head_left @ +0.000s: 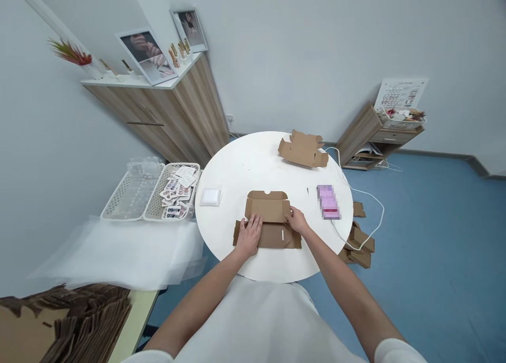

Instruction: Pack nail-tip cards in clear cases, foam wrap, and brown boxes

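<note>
A flat, partly folded brown cardboard mailer box [268, 209] lies before me near the front of the round white table [261, 165]. My left hand [250, 235] rests on its lower left part with the fingers spread out. At the right edge, my right hand [297, 220] pinches a side flap near the crease. Further back on the table, another unfolded cardboard box [303, 149] has its flaps bent up. A small white padded packet [211, 197] sits to the left, and a phone with a pink screen [328, 202] lies to the right.
White baskets with printed cards [177, 192] and clear plastic trays [136, 186] stand left of the table. Below them are translucent sheets [130, 249] and stacked cardboard [87, 321]. A white cable [373, 193] loops off the right edge, above cardboard boxes [360, 242] on the floor.
</note>
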`<state>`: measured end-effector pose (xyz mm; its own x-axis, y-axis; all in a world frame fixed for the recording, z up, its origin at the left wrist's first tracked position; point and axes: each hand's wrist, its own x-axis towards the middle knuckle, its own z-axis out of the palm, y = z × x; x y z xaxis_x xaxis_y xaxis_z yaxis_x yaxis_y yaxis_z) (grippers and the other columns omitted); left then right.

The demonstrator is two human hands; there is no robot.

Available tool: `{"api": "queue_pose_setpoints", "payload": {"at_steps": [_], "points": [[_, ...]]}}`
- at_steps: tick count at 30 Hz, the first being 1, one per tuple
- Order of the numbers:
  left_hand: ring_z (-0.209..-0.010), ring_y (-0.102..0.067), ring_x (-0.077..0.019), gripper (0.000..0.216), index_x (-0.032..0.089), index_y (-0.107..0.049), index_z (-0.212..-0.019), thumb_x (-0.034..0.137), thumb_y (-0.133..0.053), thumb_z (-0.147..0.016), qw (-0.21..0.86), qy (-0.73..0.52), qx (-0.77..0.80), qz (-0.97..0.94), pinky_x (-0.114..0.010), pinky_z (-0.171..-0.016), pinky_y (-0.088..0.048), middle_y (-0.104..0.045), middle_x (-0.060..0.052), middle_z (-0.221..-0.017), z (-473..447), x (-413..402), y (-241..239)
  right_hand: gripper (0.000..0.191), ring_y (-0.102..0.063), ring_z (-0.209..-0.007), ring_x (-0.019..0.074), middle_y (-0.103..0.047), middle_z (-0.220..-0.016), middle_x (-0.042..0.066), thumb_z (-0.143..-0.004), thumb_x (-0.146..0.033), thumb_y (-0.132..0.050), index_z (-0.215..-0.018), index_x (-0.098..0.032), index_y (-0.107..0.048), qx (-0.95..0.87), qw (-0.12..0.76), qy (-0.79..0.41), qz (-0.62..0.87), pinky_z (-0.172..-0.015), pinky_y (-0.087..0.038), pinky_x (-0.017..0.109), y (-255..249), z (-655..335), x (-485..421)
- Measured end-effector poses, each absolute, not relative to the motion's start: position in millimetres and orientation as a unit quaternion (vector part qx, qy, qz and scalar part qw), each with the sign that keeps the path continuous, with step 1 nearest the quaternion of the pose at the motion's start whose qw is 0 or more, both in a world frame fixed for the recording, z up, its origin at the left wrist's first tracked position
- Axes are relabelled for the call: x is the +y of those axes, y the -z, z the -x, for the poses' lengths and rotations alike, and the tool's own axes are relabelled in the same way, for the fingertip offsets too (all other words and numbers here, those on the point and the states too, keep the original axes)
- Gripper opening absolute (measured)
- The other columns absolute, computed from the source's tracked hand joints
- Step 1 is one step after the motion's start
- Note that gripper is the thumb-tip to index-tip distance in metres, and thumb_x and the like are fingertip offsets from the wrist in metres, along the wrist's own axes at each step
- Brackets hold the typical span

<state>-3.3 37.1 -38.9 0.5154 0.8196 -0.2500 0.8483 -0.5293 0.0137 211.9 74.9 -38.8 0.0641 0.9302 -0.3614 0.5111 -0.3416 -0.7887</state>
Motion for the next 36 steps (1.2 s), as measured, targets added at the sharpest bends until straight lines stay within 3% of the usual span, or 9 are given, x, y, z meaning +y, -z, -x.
{"api": "queue_pose_setpoints", "payload": {"at_steps": [2, 5, 8, 11, 18, 22, 27, 31, 36], "points": [[-0.130, 0.007, -0.0301, 0.090, 0.010, -0.014, -0.136, 0.022, -0.055, -0.056, 0.070, 0.104, 0.477, -0.870, -0.055, -0.101, -0.001, -0.013, -0.013, -0.143, 4.4, 38.1, 39.7, 0.046, -0.057, -0.093, 0.0223, -0.061, -0.102, 0.009, -0.072, -0.025, -0.048, -0.117, -0.018, -0.043, -0.575, 0.207, -0.340, 0.714, -0.079, -0.043, 0.037, 34.9, -209.4, 66.3], [-0.131, 0.005, -0.0299, 0.090, 0.010, -0.015, -0.135, 0.022, -0.055, -0.056, 0.073, 0.103, 0.470, -0.873, -0.055, -0.101, -0.001, -0.015, -0.014, -0.142, 6.0, 40.1, 40.8, 0.075, -0.028, -0.124, 0.0281, -0.036, -0.133, 0.015, -0.066, -0.038, -0.059, -0.130, -0.015, -0.027, -0.704, 0.151, -0.202, 0.664, -0.099, -0.023, 0.043, 30.4, -203.2, 47.8], [-0.131, 0.003, -0.0296, 0.089, 0.010, -0.016, -0.135, 0.021, -0.055, -0.056, 0.075, 0.100, 0.465, -0.876, -0.054, -0.101, -0.002, -0.017, -0.013, -0.142, 6.9, 41.5, 42.1, 0.101, -0.011, -0.130, 0.0299, -0.024, -0.139, 0.014, -0.053, -0.045, -0.068, -0.135, -0.016, -0.018, -0.816, 0.056, -0.171, 0.549, -0.104, -0.007, 0.046, 33.4, -194.8, 28.2], [-0.131, 0.002, -0.0302, 0.086, 0.011, -0.018, -0.135, 0.021, -0.055, -0.057, 0.084, 0.094, 0.465, -0.876, -0.053, -0.101, -0.003, -0.019, -0.013, -0.141, 6.4, 40.9, 42.2, 0.113, -0.006, -0.131, 0.0311, -0.020, -0.140, 0.016, -0.046, -0.043, -0.073, -0.136, -0.016, -0.010, -0.830, -0.021, -0.138, 0.540, -0.103, 0.000, 0.050, 42.2, -186.0, 16.3], [-0.130, 0.007, -0.0334, 0.097, 0.015, -0.017, -0.135, 0.041, -0.065, -0.054, 0.108, 0.019, 0.541, -0.834, -0.052, -0.101, -0.004, -0.012, -0.014, -0.143, 20.8, 26.5, 35.0, 0.105, -0.007, -0.131, 0.0277, -0.014, -0.142, 0.013, -0.055, -0.039, -0.068, -0.136, -0.015, -0.006, -0.808, -0.087, -0.111, 0.572, -0.102, 0.000, 0.052, 52.1, -174.6, 14.3], [-0.130, -0.003, -0.0344, 0.097, 0.012, -0.007, -0.136, 0.054, -0.056, -0.063, 0.170, -0.069, 0.716, -0.674, -0.052, -0.098, -0.017, -0.007, -0.019, -0.142, 54.1, 10.4, 46.2, 0.108, -0.005, -0.131, 0.0286, -0.014, -0.142, 0.012, -0.053, -0.042, -0.069, -0.136, -0.017, -0.005, -0.799, -0.102, -0.122, 0.580, -0.101, -0.002, 0.052, 52.8, -173.4, 16.2], [-0.105, -0.050, -0.0205, 0.067, 0.009, -0.022, -0.131, 0.032, -0.050, -0.074, 0.370, -0.146, 0.720, -0.568, -0.030, -0.086, -0.039, -0.043, -0.017, -0.126, 80.2, 7.8, 69.2, 0.107, -0.003, -0.131, 0.0277, -0.014, -0.142, 0.011, -0.054, -0.040, -0.068, -0.136, -0.019, -0.003, -0.788, -0.104, -0.129, 0.593, -0.100, -0.003, 0.051, 55.0, -168.0, 15.9], [-0.086, -0.058, -0.0145, 0.040, 0.014, -0.046, -0.115, 0.015, -0.044, -0.075, 0.410, -0.187, 0.694, -0.561, -0.024, -0.078, -0.042, -0.058, -0.009, -0.108, 77.3, 17.9, 68.1, 0.106, -0.004, -0.131, 0.0269, -0.013, -0.143, 0.012, -0.054, -0.036, -0.068, -0.136, -0.019, -0.003, -0.787, -0.104, -0.134, 0.593, -0.101, -0.003, 0.051, 54.8, -162.3, 15.5], [-0.077, -0.058, -0.0137, 0.036, 0.014, -0.052, -0.107, 0.012, -0.045, -0.072, 0.405, -0.204, 0.681, -0.575, -0.024, -0.071, -0.043, -0.061, -0.007, -0.099, 67.8, 22.6, 54.2, 0.107, -0.006, -0.130, 0.0274, -0.014, -0.142, 0.013, -0.052, -0.035, -0.070, -0.136, -0.018, -0.005, -0.784, -0.103, -0.137, 0.597, -0.100, -0.003, 0.051, 50.9, -159.4, 15.7]]}}
